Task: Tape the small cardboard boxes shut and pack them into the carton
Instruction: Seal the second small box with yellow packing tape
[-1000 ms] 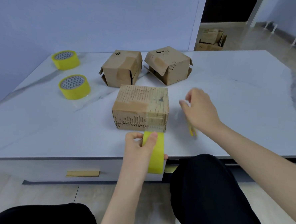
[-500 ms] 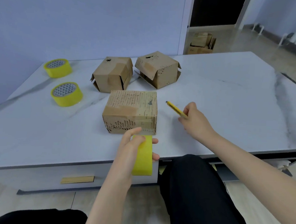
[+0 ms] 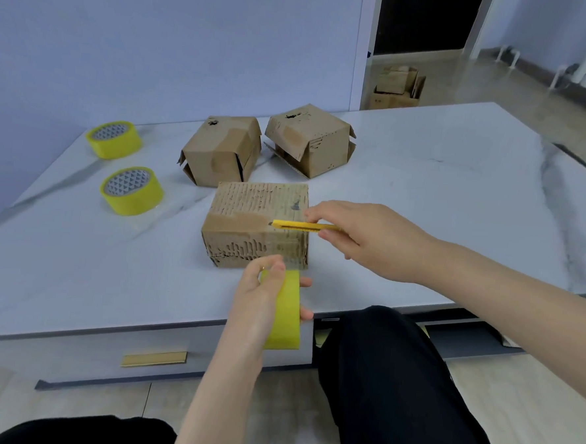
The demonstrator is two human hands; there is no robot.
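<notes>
- The left hand (image 3: 259, 298) grips the tape roll (image 3: 284, 319) just in front of the nearest box (image 3: 250, 215), near the front of the worktop (image 3: 423, 195).
- The right hand (image 3: 369, 240) pinches a yellow knife (image 3: 301, 226) over that box.
- Best to pull the roll back for tension, then slice close to it, clear of the thumb.

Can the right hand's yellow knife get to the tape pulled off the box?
Probably yes. The right hand holds the knife over the near box, just above the tape strip running to the roll in the left hand; nothing sits between.
</notes>
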